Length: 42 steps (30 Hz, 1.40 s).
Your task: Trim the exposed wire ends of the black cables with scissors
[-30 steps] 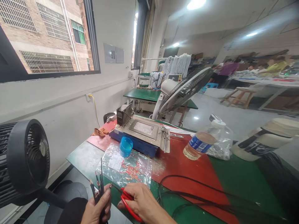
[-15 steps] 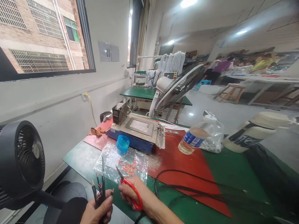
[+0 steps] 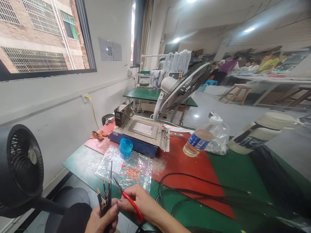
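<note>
Right hand (image 3: pixel 139 200): one red-handled scissors (image 3: pixel 131 202); left hand (image 3: pixel 105 218): several cables (image 3: pixel 100 199).

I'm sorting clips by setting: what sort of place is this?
Likely a cable workshop: black cables in the left hand, red-handled scissors in the right hand, and hanks of white cord hanging behind.

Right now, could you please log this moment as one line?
left hand: holding black cables; right hand: holding red-handled scissors; hands: close together; blue cup: in front of blue-sided machine
</note>
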Tool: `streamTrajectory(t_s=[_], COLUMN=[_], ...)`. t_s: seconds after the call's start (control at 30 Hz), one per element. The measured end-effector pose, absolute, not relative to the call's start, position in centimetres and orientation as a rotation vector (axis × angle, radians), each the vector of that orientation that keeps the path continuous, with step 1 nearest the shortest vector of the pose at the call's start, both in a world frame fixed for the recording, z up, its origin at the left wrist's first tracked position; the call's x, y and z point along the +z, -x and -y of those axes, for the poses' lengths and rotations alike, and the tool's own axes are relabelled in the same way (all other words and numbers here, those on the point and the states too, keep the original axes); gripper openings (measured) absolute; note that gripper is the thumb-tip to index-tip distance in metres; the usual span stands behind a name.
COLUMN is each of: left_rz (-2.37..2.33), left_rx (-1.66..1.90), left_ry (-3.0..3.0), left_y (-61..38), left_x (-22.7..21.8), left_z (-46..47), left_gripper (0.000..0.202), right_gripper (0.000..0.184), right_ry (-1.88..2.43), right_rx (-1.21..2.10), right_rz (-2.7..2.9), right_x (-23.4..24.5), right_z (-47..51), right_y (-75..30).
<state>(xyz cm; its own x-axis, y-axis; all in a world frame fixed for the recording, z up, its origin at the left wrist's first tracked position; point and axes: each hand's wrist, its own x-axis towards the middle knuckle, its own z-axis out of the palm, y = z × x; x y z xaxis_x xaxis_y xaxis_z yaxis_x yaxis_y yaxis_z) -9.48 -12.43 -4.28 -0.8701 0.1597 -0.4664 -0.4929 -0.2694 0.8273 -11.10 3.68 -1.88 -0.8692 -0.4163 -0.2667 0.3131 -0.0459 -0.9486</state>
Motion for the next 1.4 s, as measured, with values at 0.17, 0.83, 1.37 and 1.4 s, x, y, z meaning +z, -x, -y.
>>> streamTrajectory(t_s=[0.17, 0.83, 1.37, 1.4], left_rz=[-1.514, -1.566, -1.544, -1.549], left_rx=[2.207, 2.24, 2.305, 2.306], left_ry=[0.324, 0.299, 0.31, 0.31], left_y=[9.4, 9.3, 9.4, 9.5], left_x=[-4.5, -4.4, -4.2, -4.4], left_z=[12.3, 12.2, 12.0, 12.0], left_gripper=[0.04, 0.04, 0.041, 0.041], right_gripper=[0.047, 0.048, 0.051, 0.052], right_ry=[-0.079, -0.074, 0.016, -0.002], right_rx=[-1.99, -2.056, -2.133, -2.138], right_rz=[-1.492, -1.439, -1.412, -1.409], right_x=[-2.1, -2.7, -3.2, -3.2], right_z=[-3.3, -2.8, -2.5, -2.5], right_y=[11.1, 10.9, 10.8, 10.8])
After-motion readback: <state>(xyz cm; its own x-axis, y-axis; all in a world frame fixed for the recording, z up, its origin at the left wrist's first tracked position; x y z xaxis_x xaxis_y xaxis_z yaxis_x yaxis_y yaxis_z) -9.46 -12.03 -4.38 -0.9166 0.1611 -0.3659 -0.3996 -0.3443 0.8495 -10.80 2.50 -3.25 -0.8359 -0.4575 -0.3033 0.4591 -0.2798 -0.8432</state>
